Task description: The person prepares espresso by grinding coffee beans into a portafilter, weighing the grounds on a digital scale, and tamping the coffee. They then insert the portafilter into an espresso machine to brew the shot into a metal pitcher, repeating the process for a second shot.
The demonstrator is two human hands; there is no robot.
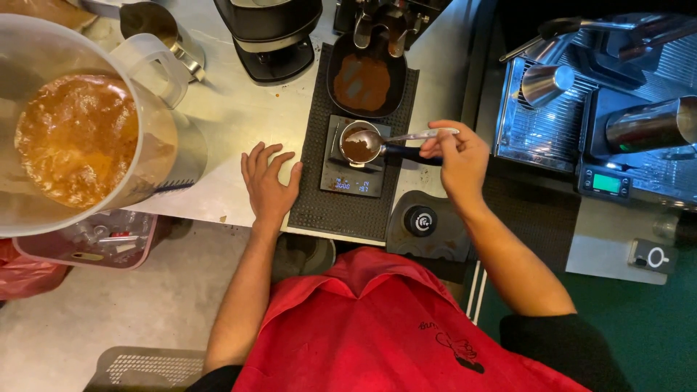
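My right hand [456, 156] pinches a metal spoon [396, 138] whose bowl hovers over a portafilter basket [356, 144] filled with brown ground coffee. The portafilter rests on a small black digital scale [347, 178] with a lit display, and its dark handle [410, 152] runs right, under my fingers. My left hand [267, 181] lies flat, fingers spread, on the light counter just left of the black rubber mat [319, 210]. Behind the scale, a black tray [364, 80] holds more ground coffee.
A large clear pitcher [76, 138] of brown liquid stands at the left. A steel jug [156, 25] and a black grinder base [272, 36] sit at the back. An espresso machine [610, 109] with steel cups fills the right. A tamper [420, 220] lies near the counter's edge.
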